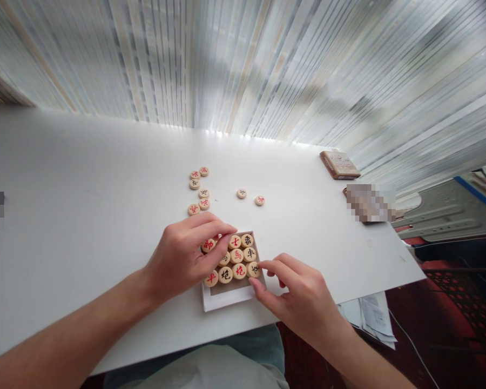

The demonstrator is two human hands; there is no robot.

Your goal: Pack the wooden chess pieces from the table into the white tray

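Note:
A shallow white box (229,300) lies near the table's front edge, with rows of round wooden Chinese chess pieces inside, marked in red or black. My left hand (190,246) reaches over the box's upper left, thumb and forefinger pinched together by the top row. Whatever sits between those fingertips is hidden, and the hand covers part of the left pieces. At the lower right corner, my right hand (295,286) has its thumb and forefinger at the edges of a black-marked Chinese chess piece (253,269). Its other fingers are curled. A red-marked piece (239,270) lies beside that one.
Several loose pieces (203,193) lie beyond the box on the white table (85,216). Two more, a black-marked piece (242,193) and a red-marked piece (260,200), are farther right. A small brown box (340,165) stands at the back right, near the curtain (227,65).

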